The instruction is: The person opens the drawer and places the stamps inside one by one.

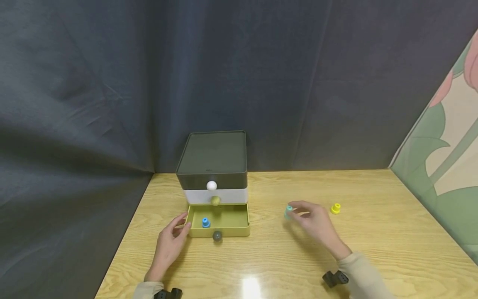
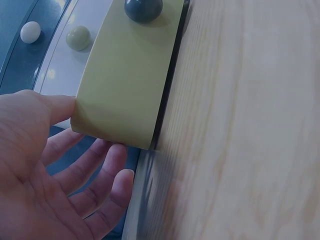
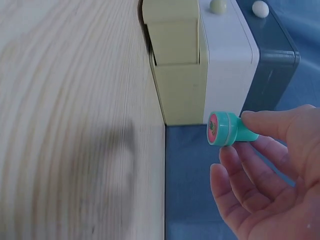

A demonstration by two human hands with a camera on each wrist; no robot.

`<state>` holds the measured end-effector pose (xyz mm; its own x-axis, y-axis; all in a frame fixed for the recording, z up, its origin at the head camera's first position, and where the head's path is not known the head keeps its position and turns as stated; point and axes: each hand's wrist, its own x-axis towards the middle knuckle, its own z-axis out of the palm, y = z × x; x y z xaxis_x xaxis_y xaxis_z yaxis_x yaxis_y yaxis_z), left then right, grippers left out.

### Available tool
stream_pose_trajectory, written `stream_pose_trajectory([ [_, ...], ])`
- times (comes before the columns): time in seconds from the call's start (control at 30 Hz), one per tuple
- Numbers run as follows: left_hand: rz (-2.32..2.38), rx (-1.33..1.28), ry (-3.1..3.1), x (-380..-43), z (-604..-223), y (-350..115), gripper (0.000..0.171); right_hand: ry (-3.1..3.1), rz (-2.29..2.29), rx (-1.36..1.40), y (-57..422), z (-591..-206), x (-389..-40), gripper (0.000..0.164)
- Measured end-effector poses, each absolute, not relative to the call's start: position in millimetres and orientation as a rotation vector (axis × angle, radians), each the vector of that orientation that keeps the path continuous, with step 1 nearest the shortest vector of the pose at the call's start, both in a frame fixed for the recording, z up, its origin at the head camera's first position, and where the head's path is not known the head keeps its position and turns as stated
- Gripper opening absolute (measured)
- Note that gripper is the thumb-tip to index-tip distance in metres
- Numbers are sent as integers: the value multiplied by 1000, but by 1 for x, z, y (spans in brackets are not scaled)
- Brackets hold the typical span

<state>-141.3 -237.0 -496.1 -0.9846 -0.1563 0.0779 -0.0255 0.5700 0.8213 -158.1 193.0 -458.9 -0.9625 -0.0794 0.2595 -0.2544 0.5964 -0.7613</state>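
A teal toy stamp (image 3: 224,129) with a pink printed face is pinched between the thumb and fingers of my right hand (image 1: 314,220), above the table to the right of the drawer unit. In the right wrist view the stamp lies sideways, its face turned away from the palm. My left hand (image 1: 169,244) is at the left front corner of the pulled-out green bottom drawer (image 1: 233,231). Its thumb touches the drawer's upper edge and the loosely bent fingers lie along the outer side. Inside that drawer stands a blue stamp (image 1: 206,223).
A yellow stamp (image 1: 335,209) stands on the wooden table (image 1: 269,257), right of my right hand. The drawer unit's dark top (image 1: 216,151) and white middle drawer (image 1: 231,196) sit above the green one. Dark cloth (image 1: 298,83) hangs behind and at the left.
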Motion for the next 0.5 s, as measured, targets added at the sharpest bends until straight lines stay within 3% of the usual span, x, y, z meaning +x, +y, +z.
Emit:
stream_pose_trajectory([
  [0.5, -1399, 162, -2652, -140, -494, -236, 48, -2606, 1389, 401, 146, -452, -162, 28],
])
